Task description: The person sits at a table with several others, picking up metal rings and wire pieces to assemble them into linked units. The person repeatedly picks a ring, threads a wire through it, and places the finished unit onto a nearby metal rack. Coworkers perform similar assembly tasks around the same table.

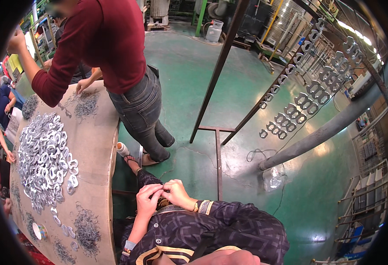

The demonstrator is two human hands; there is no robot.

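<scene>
My left hand (147, 198) and my right hand (176, 193) meet in front of my lap, fingertips together. Both are closed in a pinch, and whatever lies between the fingers is hidden or too small to make out. Left of them stands a tan-topped table (97, 176). A big heap of silvery, oval ring-shaped metal parts (44, 154) covers its middle, with a few strewn toward the near side. The closest heap to my hands on the table is a tangle of thin grey wire hooks (87, 232).
A person in a maroon top (110, 44) stands at the table's far right corner. More wire hooks (86, 105) lie beside that person's hand. A cup (39, 230) sits at the near left. On the right, a dark metal frame (219, 163) carries rows of hanging parts (306, 104).
</scene>
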